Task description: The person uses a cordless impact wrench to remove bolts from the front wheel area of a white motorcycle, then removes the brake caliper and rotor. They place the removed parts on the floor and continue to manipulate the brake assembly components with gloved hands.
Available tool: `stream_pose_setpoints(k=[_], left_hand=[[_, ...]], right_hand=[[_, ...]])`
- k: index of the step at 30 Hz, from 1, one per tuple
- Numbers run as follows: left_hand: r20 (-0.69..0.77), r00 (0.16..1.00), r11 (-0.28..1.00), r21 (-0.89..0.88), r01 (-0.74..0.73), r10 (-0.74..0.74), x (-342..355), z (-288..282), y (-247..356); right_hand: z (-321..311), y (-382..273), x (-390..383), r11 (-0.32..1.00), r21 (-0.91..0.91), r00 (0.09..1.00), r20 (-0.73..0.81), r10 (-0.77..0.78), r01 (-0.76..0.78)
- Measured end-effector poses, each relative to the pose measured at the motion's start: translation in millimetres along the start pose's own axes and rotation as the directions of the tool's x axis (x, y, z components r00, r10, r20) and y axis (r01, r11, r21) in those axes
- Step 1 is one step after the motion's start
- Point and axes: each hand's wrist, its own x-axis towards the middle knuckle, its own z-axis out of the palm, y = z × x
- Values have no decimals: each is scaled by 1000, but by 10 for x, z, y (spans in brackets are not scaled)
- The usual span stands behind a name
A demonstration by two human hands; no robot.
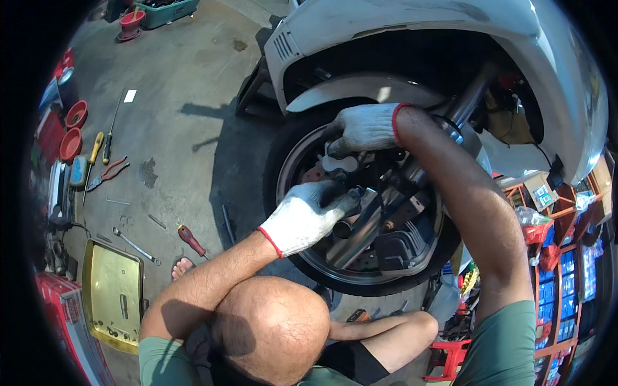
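Observation:
Both of my hands wear white work gloves with red cuffs and reach into the front wheel [288, 168] of a scooter with white bodywork [412, 19]. My left hand [309, 215] is closed at the near side of the hub, beside a shiny fork tube [355, 243]. What its fingertips grip is too small and shaded to name. Above it, my right hand [367, 128] curls its fingers down by a silver metal piece [340, 164] near the brake disc [313, 172]. Whatever lies in those fingers is hidden. Over the tyre arches a pale mudguard [360, 89].
Pliers [108, 174], screwdrivers [95, 149] and a wrench [136, 246] lie on the floor to the left. Nearer stands a yellow metal tray [96, 283] with small parts. A red-handled screwdriver [191, 240] lies by my foot. Orange shelving [547, 350] stands at right.

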Motion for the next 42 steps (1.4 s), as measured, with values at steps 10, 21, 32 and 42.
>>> stream_pose_setpoints(k=[10, 21, 32, 42], left_hand=[[185, 939, 802, -489, 344, -290, 39, 41, 12], [152, 942, 720, -612, 328, -300, 57, 66, 101], [57, 980, 876, -440, 195, -190, 131, 142, -139], [71, 963, 829, -495, 260, -259, 147, 114, -23]], right_hand=[[-21, 16, 26, 999, -55, 1000, -7, 0, 0], [-56, -14, 11, 999, -37, 998, 45, 41, -40], [-21, -34, 18, 996, -63, 998, 16, 61, -60], [-41, -15, 57, 998, -42, 998, 31, 52, -50]])
